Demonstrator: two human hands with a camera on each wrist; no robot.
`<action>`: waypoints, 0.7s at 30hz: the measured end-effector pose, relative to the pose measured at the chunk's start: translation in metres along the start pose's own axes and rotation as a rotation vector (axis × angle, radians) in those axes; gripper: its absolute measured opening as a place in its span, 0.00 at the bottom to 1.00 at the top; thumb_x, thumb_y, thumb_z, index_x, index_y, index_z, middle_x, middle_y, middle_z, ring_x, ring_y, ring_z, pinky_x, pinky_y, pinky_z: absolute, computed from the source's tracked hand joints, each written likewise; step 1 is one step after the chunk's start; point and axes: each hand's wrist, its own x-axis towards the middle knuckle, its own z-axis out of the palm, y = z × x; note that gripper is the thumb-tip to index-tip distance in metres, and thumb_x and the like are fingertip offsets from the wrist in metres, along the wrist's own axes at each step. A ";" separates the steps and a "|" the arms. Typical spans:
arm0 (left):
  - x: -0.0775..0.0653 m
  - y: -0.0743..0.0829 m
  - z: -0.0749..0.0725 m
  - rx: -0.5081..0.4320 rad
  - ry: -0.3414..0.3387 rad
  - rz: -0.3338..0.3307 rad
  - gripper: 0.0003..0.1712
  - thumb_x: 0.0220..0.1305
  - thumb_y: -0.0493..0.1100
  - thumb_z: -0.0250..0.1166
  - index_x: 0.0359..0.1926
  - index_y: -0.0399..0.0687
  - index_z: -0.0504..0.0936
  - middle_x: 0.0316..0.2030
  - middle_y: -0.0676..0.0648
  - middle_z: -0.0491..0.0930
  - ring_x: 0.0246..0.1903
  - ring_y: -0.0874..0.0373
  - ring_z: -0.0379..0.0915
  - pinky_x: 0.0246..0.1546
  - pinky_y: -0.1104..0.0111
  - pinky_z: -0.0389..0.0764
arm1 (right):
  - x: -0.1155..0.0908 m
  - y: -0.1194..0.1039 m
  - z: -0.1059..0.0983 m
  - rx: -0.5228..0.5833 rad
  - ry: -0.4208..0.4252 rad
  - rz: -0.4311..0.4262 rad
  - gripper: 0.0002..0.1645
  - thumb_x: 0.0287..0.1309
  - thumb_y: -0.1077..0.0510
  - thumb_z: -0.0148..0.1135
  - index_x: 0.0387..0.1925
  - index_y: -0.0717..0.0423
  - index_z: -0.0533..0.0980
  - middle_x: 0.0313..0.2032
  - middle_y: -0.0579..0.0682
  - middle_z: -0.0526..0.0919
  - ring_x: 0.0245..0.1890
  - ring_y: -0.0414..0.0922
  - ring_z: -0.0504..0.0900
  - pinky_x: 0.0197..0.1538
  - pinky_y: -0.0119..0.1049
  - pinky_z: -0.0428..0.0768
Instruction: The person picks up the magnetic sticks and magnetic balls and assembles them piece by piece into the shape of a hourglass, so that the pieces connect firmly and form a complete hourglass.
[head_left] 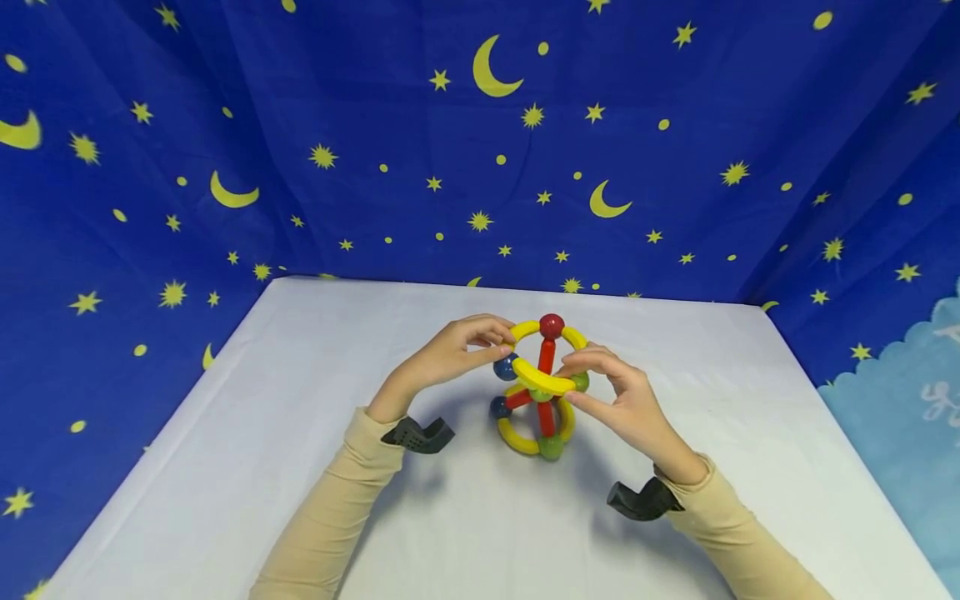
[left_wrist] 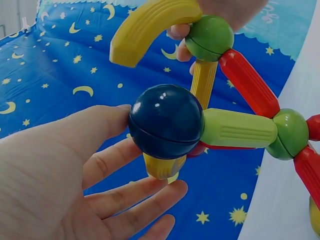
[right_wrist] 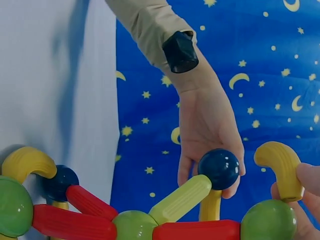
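Observation:
A framework of colored balls and rods stands on the table, with a red ball (head_left: 552, 326) at its upper far side. My left hand (head_left: 450, 352) holds the upper blue ball (left_wrist: 166, 121), thumb on its side and fingers by the yellow rod beneath. My right hand (head_left: 621, 402) pinches a curved yellow rod (head_left: 543, 379) near the upper green ball (left_wrist: 210, 38). That rod's other end (left_wrist: 125, 55) stands apart from the blue ball in the left wrist view. A light green rod (left_wrist: 240, 128) and red rods (left_wrist: 249, 82) meet at a central green ball (left_wrist: 287, 134).
The framework's lower ring has a dark blue ball (head_left: 499, 407), a green ball (head_left: 551, 447) and curved yellow rods (head_left: 517, 437). A white cloth covers the table (head_left: 247, 467). Blue star-and-moon curtains (head_left: 420, 125) hang behind and at the sides.

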 end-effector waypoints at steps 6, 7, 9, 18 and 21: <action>0.000 0.001 -0.001 0.002 -0.001 0.001 0.12 0.67 0.44 0.59 0.47 0.44 0.80 0.59 0.45 0.74 0.52 0.52 0.76 0.58 0.58 0.74 | 0.005 0.003 0.002 -0.048 0.001 0.016 0.21 0.49 0.71 0.67 0.48 0.63 0.76 0.40 0.55 0.84 0.57 0.35 0.72 0.73 0.35 0.54; 0.001 0.001 0.000 0.001 -0.003 0.000 0.12 0.67 0.45 0.59 0.47 0.44 0.80 0.59 0.45 0.74 0.52 0.52 0.76 0.58 0.58 0.74 | 0.006 0.004 0.003 -0.055 0.001 0.014 0.21 0.49 0.71 0.67 0.47 0.64 0.76 0.39 0.55 0.84 0.58 0.35 0.72 0.74 0.36 0.54; 0.000 0.001 0.000 -0.002 -0.007 -0.004 0.12 0.67 0.45 0.59 0.47 0.44 0.80 0.60 0.45 0.74 0.52 0.52 0.76 0.58 0.58 0.74 | 0.007 0.006 0.004 -0.065 0.002 0.008 0.20 0.48 0.71 0.67 0.47 0.65 0.77 0.39 0.55 0.85 0.58 0.35 0.72 0.74 0.40 0.53; 0.001 0.002 0.002 0.012 -0.041 -0.047 0.13 0.67 0.46 0.59 0.49 0.46 0.79 0.53 0.46 0.79 0.51 0.53 0.76 0.58 0.58 0.73 | 0.008 0.012 0.003 -0.065 0.004 -0.015 0.20 0.47 0.73 0.66 0.45 0.62 0.78 0.35 0.54 0.84 0.54 0.32 0.72 0.72 0.56 0.51; 0.001 0.002 0.003 0.021 -0.069 -0.059 0.14 0.66 0.47 0.60 0.50 0.49 0.79 0.49 0.47 0.81 0.50 0.54 0.76 0.57 0.59 0.75 | 0.008 0.014 0.003 -0.066 0.007 -0.012 0.18 0.47 0.73 0.66 0.43 0.62 0.79 0.35 0.54 0.84 0.51 0.32 0.74 0.71 0.57 0.51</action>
